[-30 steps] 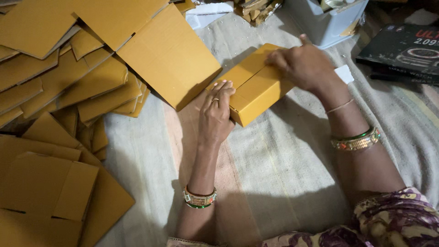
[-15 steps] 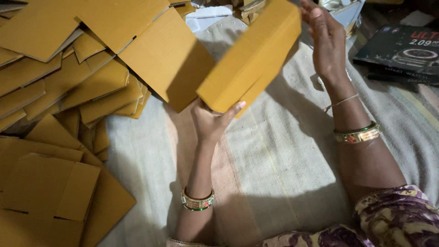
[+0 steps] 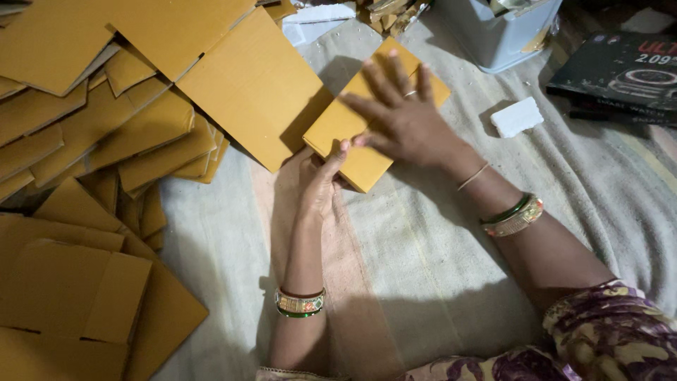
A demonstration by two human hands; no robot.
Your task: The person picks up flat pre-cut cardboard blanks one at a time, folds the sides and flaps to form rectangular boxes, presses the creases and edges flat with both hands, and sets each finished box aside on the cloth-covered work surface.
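Note:
A folded yellow cardboard box (image 3: 345, 127) lies on the pale cloth (image 3: 437, 282) just above the middle of the view. My left hand (image 3: 319, 185) grips its near edge from below, thumb against the side. My right hand (image 3: 402, 120) lies flat on top of the box with the fingers spread, pressing it down. Both wrists wear bangles.
Several flat yellow cardboard blanks (image 3: 106, 141) are heaped over the left half. A grey plastic tub (image 3: 493, 32) stands at the top right, a small white foam block (image 3: 517, 117) beside it, and a dark printed box (image 3: 620, 70) at the right edge.
The box was lifted and tilted up in the air half a second ago. Now it is back down on the cloth, with my right hand moved from its far end onto its top.

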